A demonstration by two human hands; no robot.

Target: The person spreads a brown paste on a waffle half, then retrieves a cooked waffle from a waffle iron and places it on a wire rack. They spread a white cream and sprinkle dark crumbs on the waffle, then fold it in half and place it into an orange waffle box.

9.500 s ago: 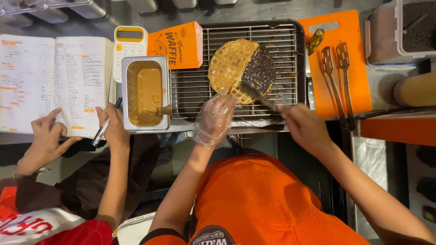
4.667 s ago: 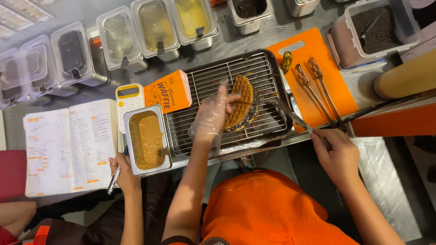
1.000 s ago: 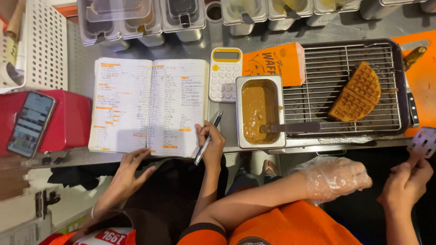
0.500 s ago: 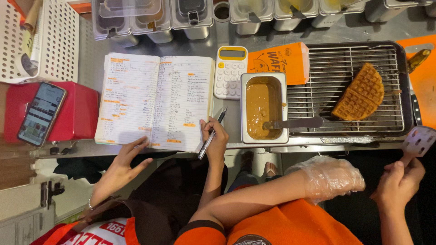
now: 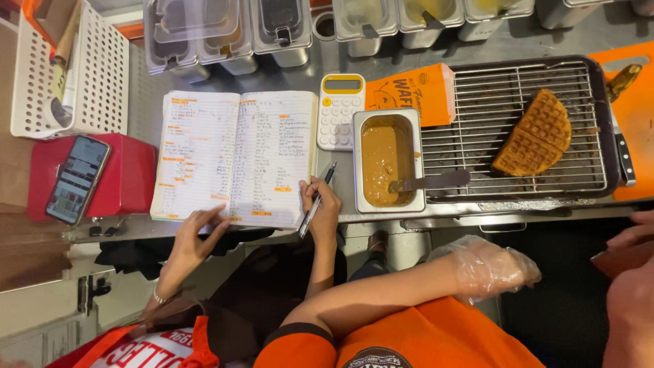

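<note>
My left hand (image 5: 492, 269), in a clear plastic glove, hangs loosely curled below the counter edge and holds nothing. My right hand (image 5: 630, 272) is cut off by the right edge of the frame and blurred, so I cannot make out what it holds. A folded golden waffle (image 5: 537, 134) lies on the wire rack (image 5: 477, 129) above my hands. Left of the rack, a steel pan of brown batter (image 5: 385, 160) has a flat spatula (image 5: 430, 182) resting in it.
A co-worker's hands sit at an open notebook (image 5: 235, 155), one (image 5: 193, 238) on the page edge, the other (image 5: 321, 208) holding a pen. A calculator (image 5: 340, 109), orange paper sleeve (image 5: 412, 94), red box with a phone (image 5: 77, 178), white basket (image 5: 68, 68) and topping tubs (image 5: 279, 27) fill the counter.
My right hand has slid to the right frame edge, and the pale spatula it held is out of view. The co-worker's left hand has moved up onto the notebook.
</note>
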